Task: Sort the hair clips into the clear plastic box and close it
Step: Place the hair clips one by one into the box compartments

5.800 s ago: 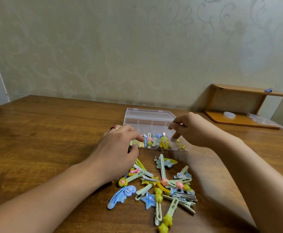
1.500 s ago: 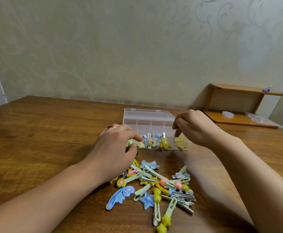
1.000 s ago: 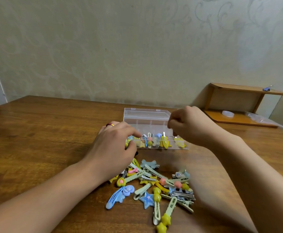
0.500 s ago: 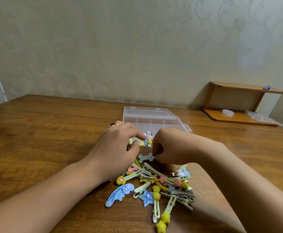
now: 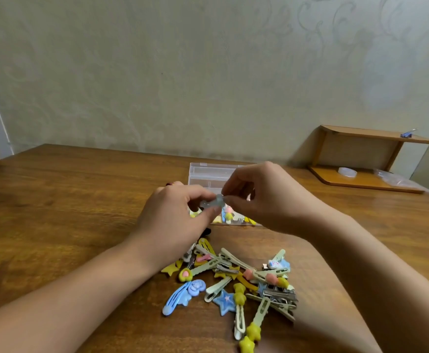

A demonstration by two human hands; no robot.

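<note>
Newly lifted clip [image 5: 214, 202] between both hands [image 5: 223, 200].

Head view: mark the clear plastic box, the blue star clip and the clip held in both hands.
clear plastic box [image 5: 209, 171]: head view, on its open lid.
blue star clip [image 5: 225, 301]: head view, star's centre.
pale blue clip [image 5: 215, 202]: head view, part showing between the fingertips.

left hand [image 5: 172, 220], right hand [image 5: 267, 200], fingertips pinched together, raised

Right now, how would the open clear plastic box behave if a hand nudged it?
The clear plastic box looks thin-walled and holds only a few small hair clips, so it is probably light. On the smooth wooden table it would likely slide rather than tip.
</note>
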